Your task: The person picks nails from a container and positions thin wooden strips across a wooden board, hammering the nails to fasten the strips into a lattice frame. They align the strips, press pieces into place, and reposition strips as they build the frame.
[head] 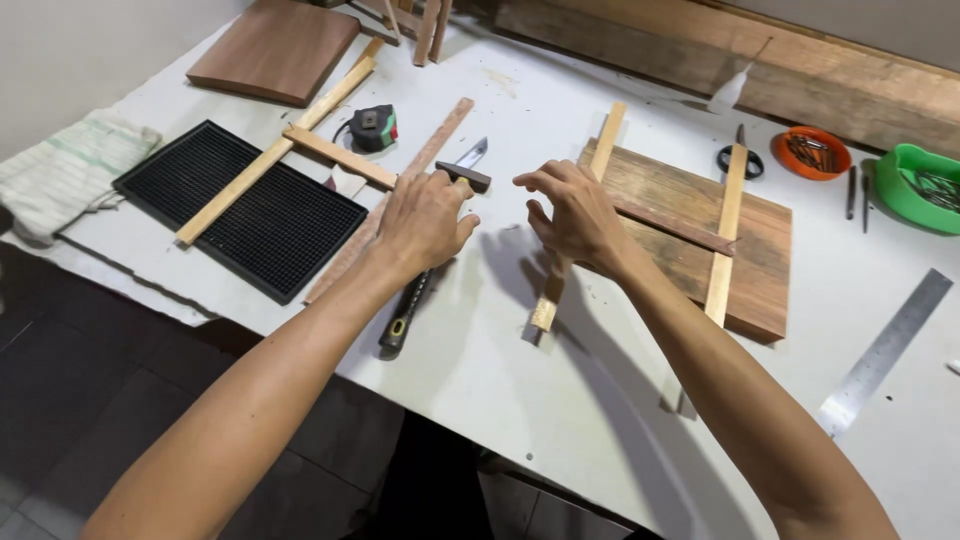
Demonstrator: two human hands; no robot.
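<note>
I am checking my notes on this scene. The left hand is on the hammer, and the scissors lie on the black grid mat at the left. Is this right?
Not quite. In the head view the left hand is on the hammer, but the scissors lie on the white table behind the wooden board, on the right side, not on the black grid mat.

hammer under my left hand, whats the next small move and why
Probably close the left hand around the hammer handle and lift it. The hand lies over the handle just below the head, fingers not clearly wrapped, and the hammer lies flat on the table. The right hand hovers open over the thin strip on the board, holding nothing.
</note>
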